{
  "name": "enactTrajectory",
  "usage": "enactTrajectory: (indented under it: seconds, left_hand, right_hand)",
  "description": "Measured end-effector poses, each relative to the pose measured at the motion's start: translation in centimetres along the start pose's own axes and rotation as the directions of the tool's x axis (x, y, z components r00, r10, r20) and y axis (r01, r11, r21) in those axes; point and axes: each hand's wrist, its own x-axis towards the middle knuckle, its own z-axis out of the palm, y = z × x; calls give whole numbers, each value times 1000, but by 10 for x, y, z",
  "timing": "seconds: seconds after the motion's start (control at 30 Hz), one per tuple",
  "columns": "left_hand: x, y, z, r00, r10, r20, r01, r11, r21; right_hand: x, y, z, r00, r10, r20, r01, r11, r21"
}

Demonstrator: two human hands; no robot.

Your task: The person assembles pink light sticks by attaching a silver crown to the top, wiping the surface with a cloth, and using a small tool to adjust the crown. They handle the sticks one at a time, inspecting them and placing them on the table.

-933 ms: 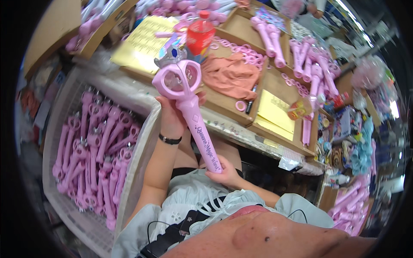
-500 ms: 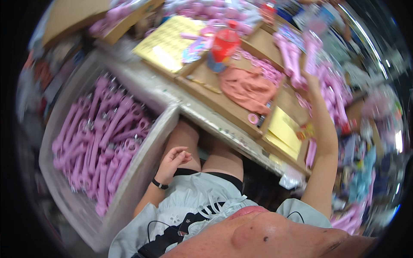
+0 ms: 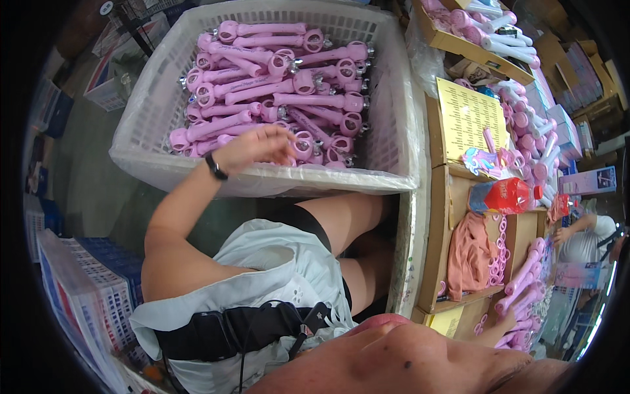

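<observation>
My left hand (image 3: pixel 259 144), a black band on its wrist, is over the near rim of a white plastic crate (image 3: pixel 387 85). Its fingers are loosely stretched and apart, with nothing seen in them. Just beyond the fingertips, pink toy wands (image 3: pixel 262 84) with round hollow heads and silvery tips fill the crate in a heap. Far to the right, my right hand (image 3: pixel 506 324) reaches in among a second pile of pink wand pieces (image 3: pixel 523 297). Its fingers are mostly hidden there, so a grip does not show.
Cardboard trays on the workbench (image 3: pixel 411 249) hold a salmon cloth (image 3: pixel 471 253), pink rings (image 3: pixel 502 249) and a red-labelled bottle (image 3: pixel 502 196). A yellow printed sheet (image 3: pixel 469 118) lies behind. Stacked baskets (image 3: pixel 98 289) stand at left. Another person (image 3: pixel 584 240) is at far right.
The view has swung left toward the crate. My left hand has moved from above my lap to the crate's near rim. My right hand stays by the wand pieces on the bench.
</observation>
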Motion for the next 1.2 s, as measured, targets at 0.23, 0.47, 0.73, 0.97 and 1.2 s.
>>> enactTrajectory:
  seconds: [0.23, 0.47, 0.73, 0.97, 1.2]
  left_hand:
    - [110, 0, -218, 826, 82, -557, 339, 718, 608]
    - [177, -3, -390, 756, 444, -481, 630, -292, 720]
    - [223, 13, -372, 744, 293, -601, 668, -284, 688]
    - [160, 20, -328, 916, 286, -282, 390, -465, 795]
    - [85, 30, -255, 805, 579, -130, 118, 58, 991]
  right_hand:
    - [-61, -15, -19, 923, -370, 104, 335, 643, -689]
    - [-210, -31, -56, 788, -598, -145, 540, 785, -303]
    - [-335, -108, -63, 743, -669, 26, 664, 731, -156]
    - [-358, -168, 16, 650, -711, 267, 721, 689, 80]
    - [-337, -184, 49, 623, -724, 296, 717, 680, 153]
